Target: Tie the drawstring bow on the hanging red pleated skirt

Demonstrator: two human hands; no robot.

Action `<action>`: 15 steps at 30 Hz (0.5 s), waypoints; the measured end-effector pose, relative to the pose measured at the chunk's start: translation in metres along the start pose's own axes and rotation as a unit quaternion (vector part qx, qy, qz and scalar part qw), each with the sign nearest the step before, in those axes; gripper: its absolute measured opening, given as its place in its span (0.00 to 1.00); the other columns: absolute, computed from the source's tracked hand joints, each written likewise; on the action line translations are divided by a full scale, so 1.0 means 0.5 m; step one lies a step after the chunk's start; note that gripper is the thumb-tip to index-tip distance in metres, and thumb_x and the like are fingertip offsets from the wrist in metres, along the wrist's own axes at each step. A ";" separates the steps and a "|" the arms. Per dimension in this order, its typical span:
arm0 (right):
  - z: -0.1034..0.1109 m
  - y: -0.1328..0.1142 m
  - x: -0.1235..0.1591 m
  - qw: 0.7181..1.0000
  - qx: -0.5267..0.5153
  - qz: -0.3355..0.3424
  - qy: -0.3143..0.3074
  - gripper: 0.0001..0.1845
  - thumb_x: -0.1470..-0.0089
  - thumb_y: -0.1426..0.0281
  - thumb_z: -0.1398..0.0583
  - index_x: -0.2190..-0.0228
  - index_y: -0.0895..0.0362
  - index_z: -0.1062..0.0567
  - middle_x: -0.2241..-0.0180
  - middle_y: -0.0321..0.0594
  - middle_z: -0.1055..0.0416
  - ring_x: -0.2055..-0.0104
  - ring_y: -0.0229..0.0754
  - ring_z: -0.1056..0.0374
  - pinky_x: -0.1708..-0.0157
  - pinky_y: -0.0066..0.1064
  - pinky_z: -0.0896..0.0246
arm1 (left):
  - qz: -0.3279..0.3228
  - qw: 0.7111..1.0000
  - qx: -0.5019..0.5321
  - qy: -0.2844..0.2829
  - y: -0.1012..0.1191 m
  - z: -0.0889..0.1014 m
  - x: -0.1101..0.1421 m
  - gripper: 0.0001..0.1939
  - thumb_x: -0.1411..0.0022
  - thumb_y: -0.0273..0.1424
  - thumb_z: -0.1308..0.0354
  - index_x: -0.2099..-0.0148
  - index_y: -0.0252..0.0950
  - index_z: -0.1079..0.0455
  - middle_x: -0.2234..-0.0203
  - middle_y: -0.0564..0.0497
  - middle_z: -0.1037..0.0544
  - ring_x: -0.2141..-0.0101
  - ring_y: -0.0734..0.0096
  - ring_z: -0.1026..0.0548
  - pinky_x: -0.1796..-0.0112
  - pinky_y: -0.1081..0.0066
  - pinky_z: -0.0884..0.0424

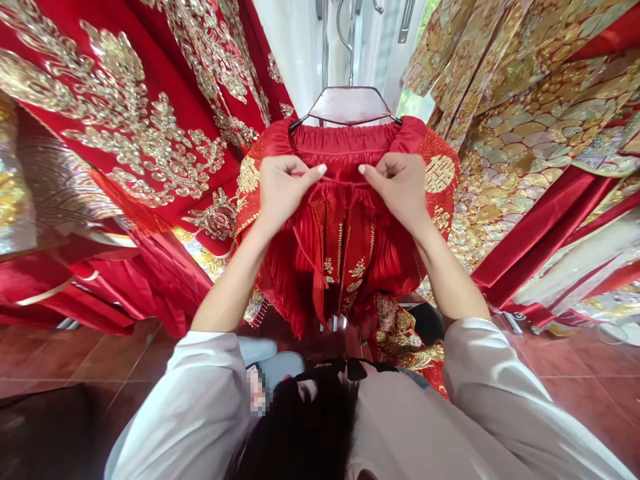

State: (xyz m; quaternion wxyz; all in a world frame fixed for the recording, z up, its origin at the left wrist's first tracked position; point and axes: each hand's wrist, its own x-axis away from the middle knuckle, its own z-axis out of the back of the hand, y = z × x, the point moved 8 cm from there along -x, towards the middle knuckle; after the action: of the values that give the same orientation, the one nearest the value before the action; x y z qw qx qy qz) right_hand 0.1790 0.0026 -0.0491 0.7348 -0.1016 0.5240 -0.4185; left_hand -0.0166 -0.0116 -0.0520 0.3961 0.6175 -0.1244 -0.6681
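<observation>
Left hand (pixel 290 187) pinching red garment (pixel 345 247); right hand (pixel 399 189) pinching it too; garment hanging on hanger (pixel 351 88); gold-patterned clothes (pixel 510 153) flanking.

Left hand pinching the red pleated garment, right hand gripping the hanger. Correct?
Not the right hand: the head view shows it also pinching the red pleated garment, below the hanger. The left hand is as you said.

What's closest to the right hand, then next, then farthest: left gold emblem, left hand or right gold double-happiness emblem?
In the head view, from the right hand:
1. Right gold double-happiness emblem, just to its right.
2. Left hand, across to the left.
3. Left gold emblem, past the left hand.
</observation>
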 end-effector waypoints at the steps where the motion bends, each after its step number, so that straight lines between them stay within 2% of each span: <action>1: 0.025 -0.010 -0.011 1.000 0.014 0.022 0.018 0.20 0.49 0.63 0.40 0.84 0.59 0.39 0.83 0.32 0.45 0.79 0.30 0.50 0.76 0.25 0.55 | -0.018 1.000 -0.016 0.007 0.015 0.022 -0.022 0.19 0.49 0.34 0.33 0.82 0.34 0.38 0.87 0.57 0.41 0.83 0.81 0.46 0.79 0.72 0.52; 4: 0.095 0.002 -0.042 0.995 0.059 0.034 0.073 0.20 0.49 0.65 0.41 0.85 0.58 0.41 0.84 0.33 0.47 0.79 0.30 0.50 0.76 0.26 0.55 | -0.050 0.994 -0.054 0.079 0.030 0.096 -0.071 0.15 0.51 0.29 0.31 0.79 0.34 0.36 0.85 0.57 0.38 0.81 0.82 0.44 0.79 0.73 0.51; 6: 0.120 0.033 -0.055 0.994 0.084 0.010 0.076 0.20 0.50 0.68 0.41 0.86 0.58 0.42 0.85 0.32 0.48 0.79 0.30 0.52 0.77 0.26 0.55 | -0.050 0.990 -0.056 0.117 0.021 0.129 -0.080 0.14 0.54 0.27 0.30 0.76 0.34 0.36 0.83 0.58 0.37 0.81 0.83 0.44 0.79 0.73 0.51; 7: 0.124 0.048 -0.059 0.994 0.094 -0.002 0.062 0.19 0.51 0.69 0.40 0.87 0.58 0.42 0.85 0.32 0.47 0.80 0.30 0.52 0.77 0.26 0.55 | -0.049 0.991 -0.051 0.116 0.016 0.136 -0.079 0.14 0.54 0.27 0.30 0.75 0.34 0.36 0.83 0.58 0.38 0.82 0.83 0.45 0.79 0.74 0.51; 9: 0.115 0.069 -0.061 0.994 0.109 -0.020 0.007 0.17 0.54 0.70 0.39 0.87 0.59 0.39 0.86 0.32 0.46 0.80 0.30 0.51 0.78 0.26 0.54 | -0.057 0.995 -0.039 0.078 0.019 0.134 -0.069 0.14 0.51 0.31 0.31 0.74 0.37 0.36 0.84 0.58 0.40 0.82 0.81 0.45 0.80 0.73 0.51; 12: 0.080 0.073 -0.055 0.987 0.106 -0.033 -0.119 0.13 0.58 0.71 0.37 0.86 0.60 0.34 0.86 0.32 0.44 0.81 0.29 0.50 0.78 0.26 0.53 | -0.066 0.995 -0.060 -0.039 0.049 0.112 -0.046 0.11 0.47 0.35 0.35 0.74 0.40 0.33 0.86 0.56 0.41 0.82 0.77 0.43 0.79 0.70 0.51; 14: 0.053 0.060 -0.047 0.975 0.070 -0.034 -0.210 0.10 0.60 0.71 0.35 0.84 0.62 0.31 0.85 0.31 0.41 0.80 0.29 0.48 0.77 0.25 0.52 | -0.060 0.982 -0.154 -0.090 0.066 0.103 -0.036 0.07 0.46 0.33 0.37 0.75 0.40 0.30 0.84 0.54 0.38 0.80 0.74 0.40 0.78 0.68 0.49; 15: 0.040 0.051 -0.043 0.967 0.038 -0.034 -0.248 0.09 0.61 0.72 0.34 0.82 0.62 0.29 0.85 0.31 0.40 0.80 0.29 0.46 0.77 0.25 0.51 | -0.058 0.970 -0.218 -0.087 0.072 0.103 -0.037 0.06 0.47 0.31 0.38 0.75 0.40 0.29 0.82 0.53 0.37 0.79 0.72 0.38 0.77 0.67 0.47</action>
State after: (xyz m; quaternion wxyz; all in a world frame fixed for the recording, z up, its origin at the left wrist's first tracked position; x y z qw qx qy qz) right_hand 0.2070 0.0286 -0.0407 0.8303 -0.1923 0.3054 -0.4246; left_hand -0.0523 -0.0394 -0.0045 0.4696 0.4616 0.0263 -0.7521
